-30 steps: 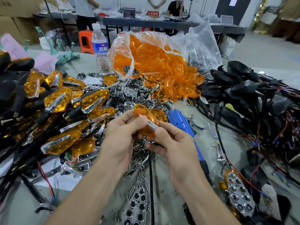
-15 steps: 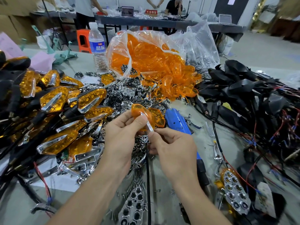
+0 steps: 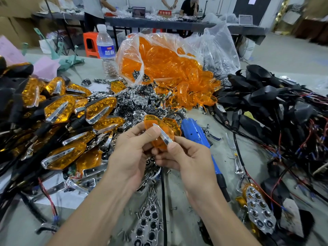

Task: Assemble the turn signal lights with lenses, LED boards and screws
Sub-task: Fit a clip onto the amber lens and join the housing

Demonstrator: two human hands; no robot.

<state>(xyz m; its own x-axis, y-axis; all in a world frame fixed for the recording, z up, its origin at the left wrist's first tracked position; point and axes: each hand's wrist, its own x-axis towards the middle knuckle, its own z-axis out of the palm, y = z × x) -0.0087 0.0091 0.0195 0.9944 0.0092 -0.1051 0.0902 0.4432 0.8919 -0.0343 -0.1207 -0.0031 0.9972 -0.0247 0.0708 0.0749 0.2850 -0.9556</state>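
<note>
Both hands meet above the table's middle on one orange lens (image 3: 156, 128). My left hand (image 3: 129, 153) grips the lens from the left, thumb on its top face. My right hand (image 3: 186, 157) pinches the lower end of a chrome trim strip (image 3: 164, 134) that lies along the lens. A second orange lens (image 3: 173, 124) shows just behind. Chrome reflector pieces with round holes (image 3: 147, 226) and loose screws (image 3: 152, 192) lie under my forearms. Assembled orange lights with black housings (image 3: 60, 110) are piled at the left.
A clear bag of orange lenses (image 3: 159, 59) stands behind my hands, a water bottle (image 3: 106, 50) to its left. A blue electric screwdriver (image 3: 197, 134) lies right of my hands. Black housings with wires (image 3: 276, 107) cover the right side. A reflector (image 3: 257, 206) lies at lower right.
The lens and trim strip have turned in my hands, so the strip now lies diagonally across the lens face. Both hands stay in about the same place.
</note>
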